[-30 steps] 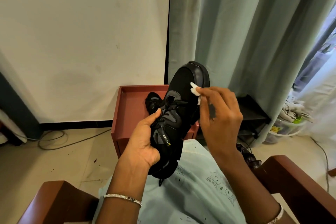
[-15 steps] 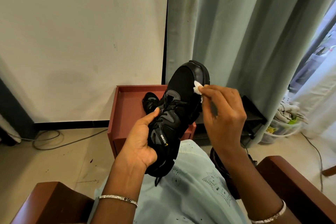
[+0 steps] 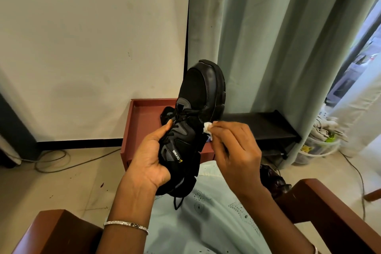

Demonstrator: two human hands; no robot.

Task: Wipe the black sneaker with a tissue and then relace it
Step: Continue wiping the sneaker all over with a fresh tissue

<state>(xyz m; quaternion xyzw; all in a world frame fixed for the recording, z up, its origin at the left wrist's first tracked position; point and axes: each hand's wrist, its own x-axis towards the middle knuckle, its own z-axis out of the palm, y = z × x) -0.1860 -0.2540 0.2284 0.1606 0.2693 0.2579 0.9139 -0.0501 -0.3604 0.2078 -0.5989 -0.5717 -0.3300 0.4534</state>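
A black sneaker (image 3: 198, 97) with black laces stands toe-up over my lap. My left hand (image 3: 153, 156) grips it round the heel and tongue, thumb on the laces. My right hand (image 3: 237, 148) pinches a small wad of white tissue (image 3: 207, 127) and presses it against the sneaker's right side at mid-length. A loose lace end hangs below the heel. A second black sneaker (image 3: 167, 115) lies behind on the red box, mostly hidden.
A red-brown box table (image 3: 142, 121) stands ahead on the floor. To its right is a low black shoe rack (image 3: 266, 126) before a grey-green curtain (image 3: 268, 37). Wooden chair arms (image 3: 334, 220) flank my lap. Cables (image 3: 61, 161) lie on the floor at left.
My right hand has slid the tissue down from the toe area to the sneaker's mid side. My left hand keeps the same grip.
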